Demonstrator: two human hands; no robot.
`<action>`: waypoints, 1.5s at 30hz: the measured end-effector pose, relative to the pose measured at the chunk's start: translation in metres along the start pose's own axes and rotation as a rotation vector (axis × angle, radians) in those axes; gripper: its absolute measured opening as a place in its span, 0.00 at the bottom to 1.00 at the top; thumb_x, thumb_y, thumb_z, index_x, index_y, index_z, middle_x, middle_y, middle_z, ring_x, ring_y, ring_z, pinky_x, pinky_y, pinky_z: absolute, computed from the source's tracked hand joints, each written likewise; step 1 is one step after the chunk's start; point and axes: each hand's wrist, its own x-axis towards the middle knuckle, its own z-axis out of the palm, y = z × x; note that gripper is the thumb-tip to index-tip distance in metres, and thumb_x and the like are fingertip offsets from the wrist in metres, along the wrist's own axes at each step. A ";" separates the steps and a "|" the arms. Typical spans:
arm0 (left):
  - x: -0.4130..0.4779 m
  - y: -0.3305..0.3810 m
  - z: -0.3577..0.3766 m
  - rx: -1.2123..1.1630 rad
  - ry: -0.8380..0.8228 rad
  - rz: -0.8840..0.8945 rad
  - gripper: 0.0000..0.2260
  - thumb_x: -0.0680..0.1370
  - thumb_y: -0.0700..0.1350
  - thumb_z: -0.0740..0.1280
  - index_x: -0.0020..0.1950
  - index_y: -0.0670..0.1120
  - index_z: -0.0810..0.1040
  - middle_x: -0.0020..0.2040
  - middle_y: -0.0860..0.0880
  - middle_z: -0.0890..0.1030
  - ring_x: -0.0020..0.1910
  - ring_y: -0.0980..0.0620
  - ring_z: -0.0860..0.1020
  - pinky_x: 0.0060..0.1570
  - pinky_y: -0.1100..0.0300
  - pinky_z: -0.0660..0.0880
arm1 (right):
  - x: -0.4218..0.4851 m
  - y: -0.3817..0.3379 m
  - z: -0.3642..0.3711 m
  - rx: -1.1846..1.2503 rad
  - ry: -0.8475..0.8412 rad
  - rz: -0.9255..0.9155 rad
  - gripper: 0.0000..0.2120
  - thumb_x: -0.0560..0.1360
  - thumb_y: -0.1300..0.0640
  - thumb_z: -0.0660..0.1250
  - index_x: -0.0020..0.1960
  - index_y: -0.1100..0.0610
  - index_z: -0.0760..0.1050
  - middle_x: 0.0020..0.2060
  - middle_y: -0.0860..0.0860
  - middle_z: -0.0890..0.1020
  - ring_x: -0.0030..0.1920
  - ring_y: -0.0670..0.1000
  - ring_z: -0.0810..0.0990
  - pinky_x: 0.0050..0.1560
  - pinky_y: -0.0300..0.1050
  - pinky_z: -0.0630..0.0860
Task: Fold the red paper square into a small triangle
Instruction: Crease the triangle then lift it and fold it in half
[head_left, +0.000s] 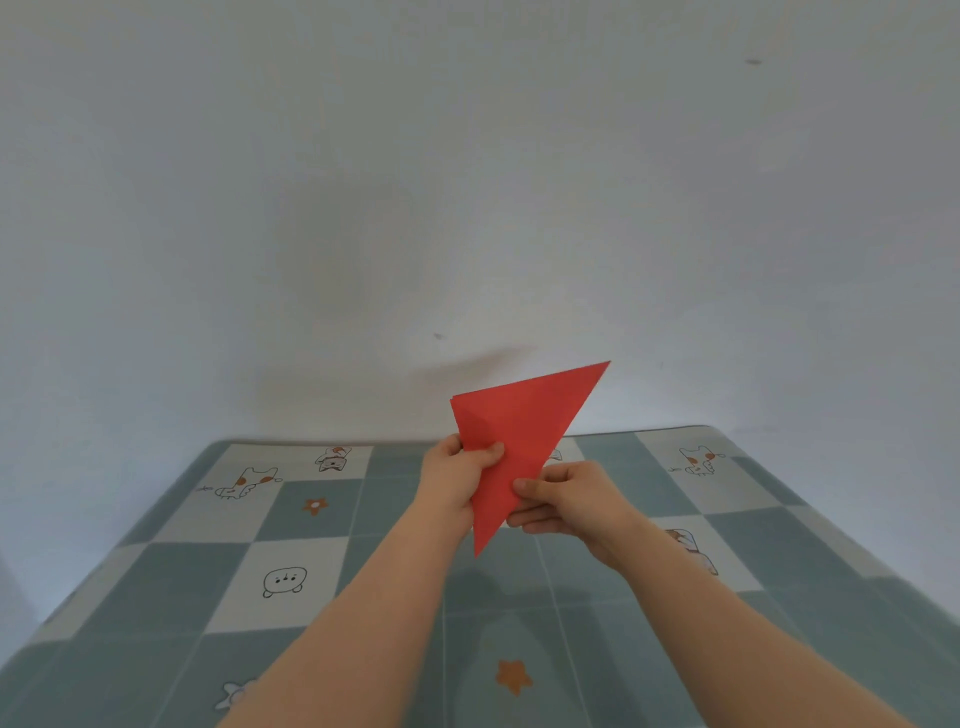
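The red paper (524, 431) is folded into a triangle and held up in the air above the bed. One tip points up and right, another points down toward me. My left hand (457, 475) pinches its left edge, thumb on the near face. My right hand (569, 501) pinches its lower right edge, thumb in front and fingers behind. Both hands hide small parts of the paper.
A bed (291, 551) covered with a grey-green and white checked sheet with cartoon animals and orange stars lies below the hands. A plain pale wall (467, 182) rises behind the bed's far edge.
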 end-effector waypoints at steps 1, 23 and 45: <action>0.001 -0.001 0.001 -0.007 0.008 0.001 0.07 0.74 0.31 0.67 0.47 0.42 0.76 0.46 0.41 0.81 0.42 0.44 0.80 0.53 0.45 0.77 | 0.000 0.000 0.000 -0.011 0.009 -0.006 0.09 0.73 0.60 0.70 0.47 0.67 0.81 0.37 0.59 0.86 0.36 0.51 0.86 0.38 0.41 0.83; -0.003 0.000 0.005 -0.125 0.098 0.010 0.12 0.74 0.31 0.67 0.55 0.39 0.75 0.51 0.41 0.79 0.45 0.45 0.78 0.56 0.46 0.75 | -0.005 -0.003 0.000 -0.193 -0.187 0.139 0.07 0.71 0.65 0.71 0.49 0.65 0.81 0.36 0.55 0.85 0.34 0.48 0.84 0.43 0.40 0.82; -0.003 0.012 -0.014 0.301 0.164 0.009 0.18 0.72 0.34 0.69 0.61 0.40 0.73 0.50 0.43 0.79 0.47 0.47 0.77 0.45 0.53 0.73 | 0.005 -0.015 -0.016 0.382 0.150 -0.062 0.05 0.77 0.60 0.65 0.49 0.60 0.79 0.42 0.56 0.85 0.41 0.52 0.84 0.46 0.46 0.81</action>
